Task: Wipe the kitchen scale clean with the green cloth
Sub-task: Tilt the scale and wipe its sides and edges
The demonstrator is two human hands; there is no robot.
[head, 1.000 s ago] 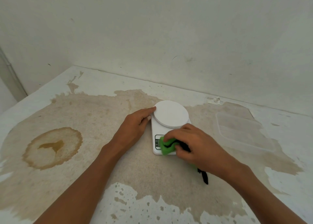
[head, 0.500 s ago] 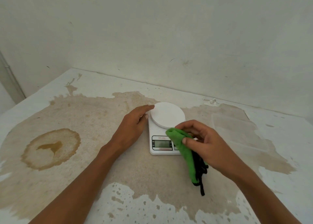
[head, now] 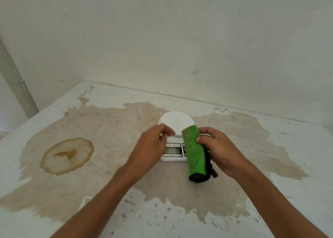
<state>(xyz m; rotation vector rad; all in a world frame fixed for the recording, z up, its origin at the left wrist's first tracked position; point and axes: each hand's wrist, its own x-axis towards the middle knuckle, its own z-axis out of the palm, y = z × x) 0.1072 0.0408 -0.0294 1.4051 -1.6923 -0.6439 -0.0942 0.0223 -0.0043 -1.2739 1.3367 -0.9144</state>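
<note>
A white kitchen scale (head: pixel 173 148) with a round white platform and a small display stands in the middle of the stained table. My right hand (head: pixel 219 150) holds the green cloth (head: pixel 195 154), folded with a black backing, lifted in front of the scale's right side. The cloth hangs down and hides the scale's right buttons. My left hand (head: pixel 151 147) hovers blurred over the scale's left edge, fingers curled, with nothing seen in it.
The white table top (head: pixel 54 192) carries a large brown stain and a darker ring-shaped stain (head: pixel 67 155) at the left. A clear flat plastic lid (head: pixel 246 137) lies right of the scale. White walls close off the back and left.
My right hand lifted the cloth off the scale's display and now holds it upright. My left hand left the platform's side and moved up and right over the scale's left edge.
</note>
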